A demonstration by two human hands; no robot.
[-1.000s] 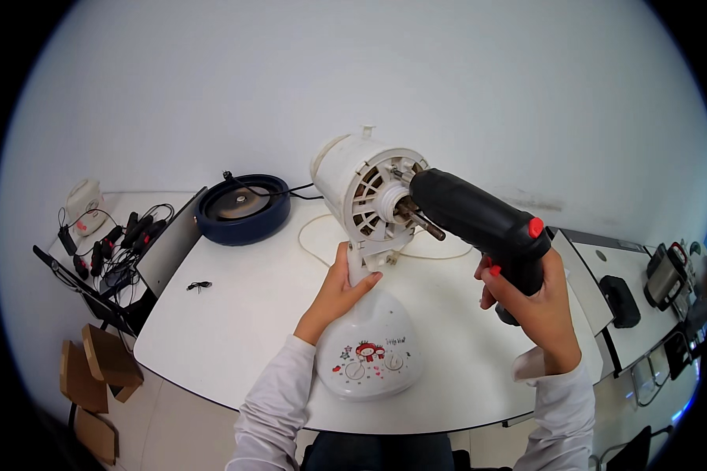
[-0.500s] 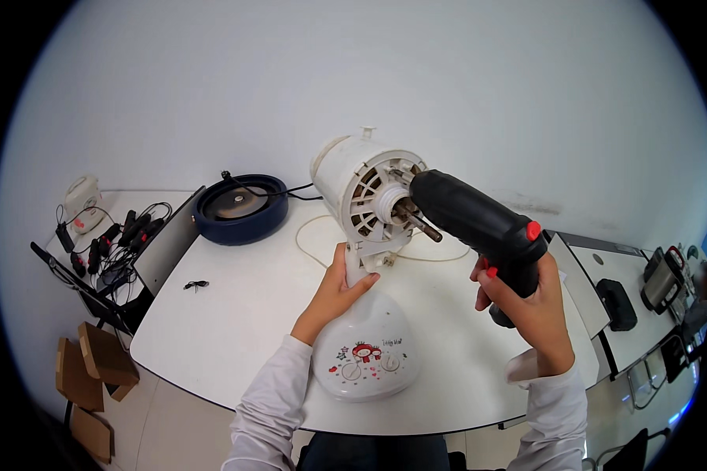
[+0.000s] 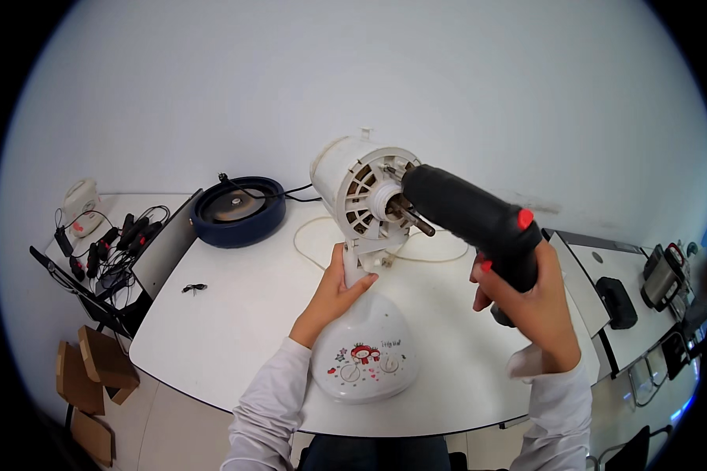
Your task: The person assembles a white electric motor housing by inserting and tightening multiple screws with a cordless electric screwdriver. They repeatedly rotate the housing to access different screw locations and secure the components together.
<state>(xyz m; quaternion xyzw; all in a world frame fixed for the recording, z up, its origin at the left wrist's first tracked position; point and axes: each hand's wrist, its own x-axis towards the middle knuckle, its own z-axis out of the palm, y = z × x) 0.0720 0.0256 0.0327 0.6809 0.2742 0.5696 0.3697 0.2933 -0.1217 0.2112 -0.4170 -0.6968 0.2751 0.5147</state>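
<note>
A white electric fan (image 3: 334,184) without blades or guard stands on the table, its slotted motor housing and metal shaft facing me. My left hand (image 3: 334,294) is wrapped round the neck just above the white fan base (image 3: 365,357), which carries two knobs and a cartoon print. In my right hand (image 3: 534,302) is a black cordless screwdriver (image 3: 467,208) with red buttons, held by its grip. Its front end meets the upper right of the motor's face, where a metal bit shows at the housing. The exact contact point is too small to make out.
A round dark blue appliance base (image 3: 238,212) with a black cord lies at the back left. A small black cable (image 3: 195,289) rests on the table (image 3: 228,337). Tangled black devices (image 3: 126,239) fill the left side table. At right are a black case (image 3: 617,302) and a kettle (image 3: 664,284).
The view has shifted very slightly. Both hands keep their grips, and the screwdriver stays at the same part of the motor's face, with its body moved slightly left and up.
</note>
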